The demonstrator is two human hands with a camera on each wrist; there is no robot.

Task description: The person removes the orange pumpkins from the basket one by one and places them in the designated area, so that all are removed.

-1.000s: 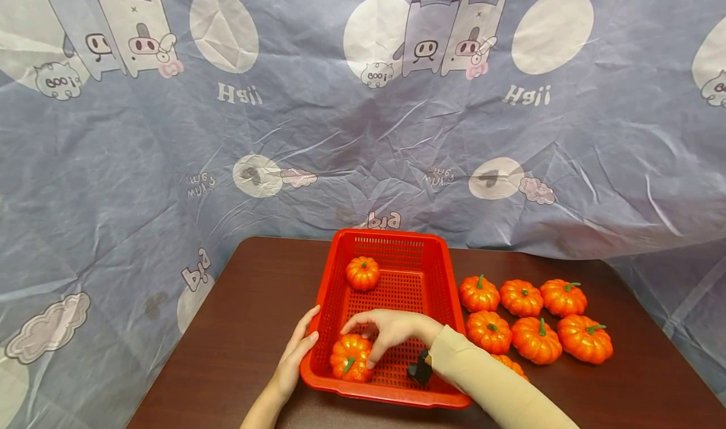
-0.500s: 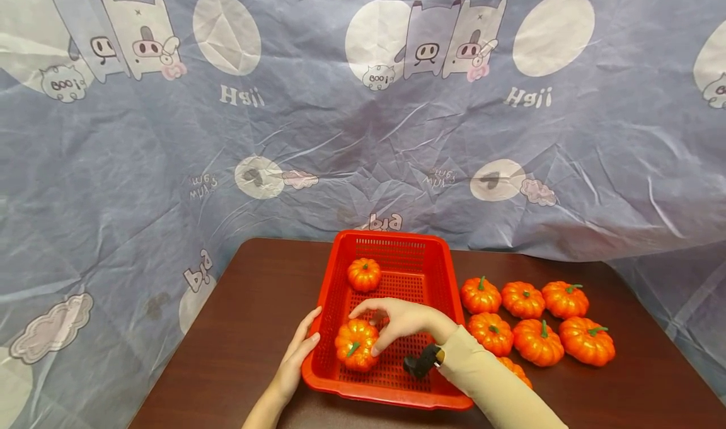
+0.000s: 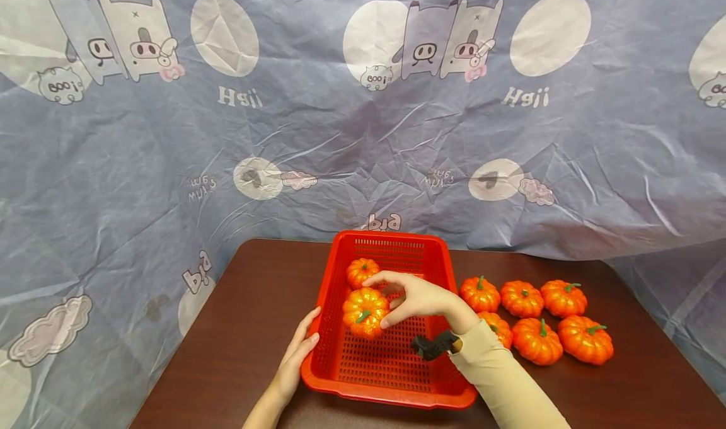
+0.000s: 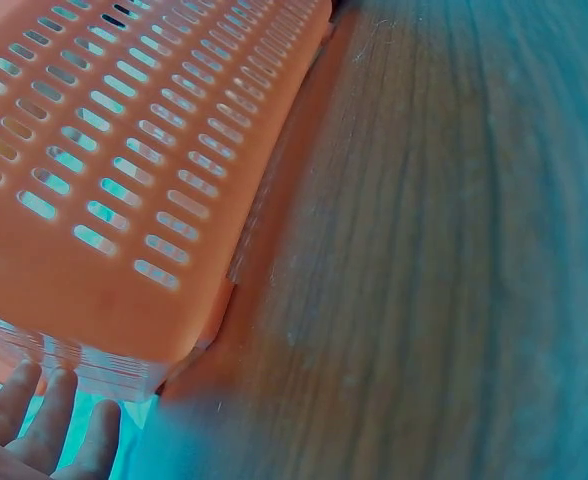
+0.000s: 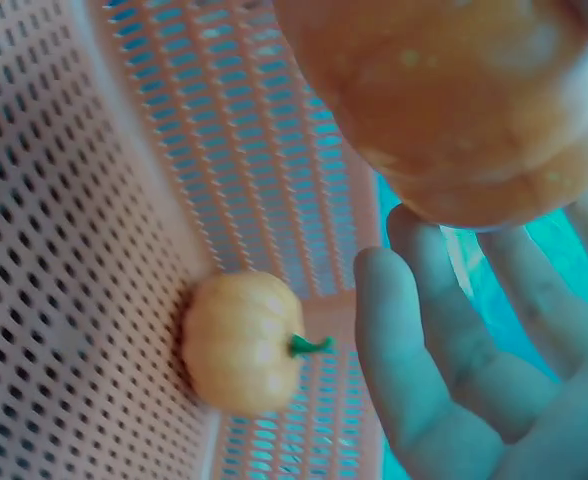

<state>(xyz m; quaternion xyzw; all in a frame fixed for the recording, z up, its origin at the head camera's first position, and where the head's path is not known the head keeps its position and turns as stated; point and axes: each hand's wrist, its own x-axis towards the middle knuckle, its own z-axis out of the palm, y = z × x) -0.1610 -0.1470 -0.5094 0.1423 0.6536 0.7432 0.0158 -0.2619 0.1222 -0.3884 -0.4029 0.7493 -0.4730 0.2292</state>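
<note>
My right hand (image 3: 422, 302) grips a small orange pumpkin (image 3: 363, 315) with a green stem between thumb and fingers. In the right wrist view this pumpkin (image 5: 444, 110) hangs above the floor of the red plastic basket (image 3: 391, 399). A second pumpkin (image 3: 362, 270) sits inside at the far left, just beyond the held one; the right wrist view shows it (image 5: 242, 345) against the perforated walls. Along the basket's left side lies my left hand (image 3: 295, 356), its fingers extended and touching the rim. Only those fingers (image 4: 49, 425) show in the left wrist view, beside the basket wall (image 4: 104, 260).
Right of the basket, several more pumpkins (image 3: 537, 342) stand in rows on the dark brown table (image 3: 227, 341). My right forearm partly covers one pumpkin (image 3: 498, 328). A black wrist mount (image 3: 433, 347) hangs over the basket. Printed grey cloth (image 3: 363, 133) hangs behind the table.
My right hand has raised the gripped pumpkin from the basket's near-left area and carried it away from me, toward the pumpkin at the far left. The left hand stays in place.
</note>
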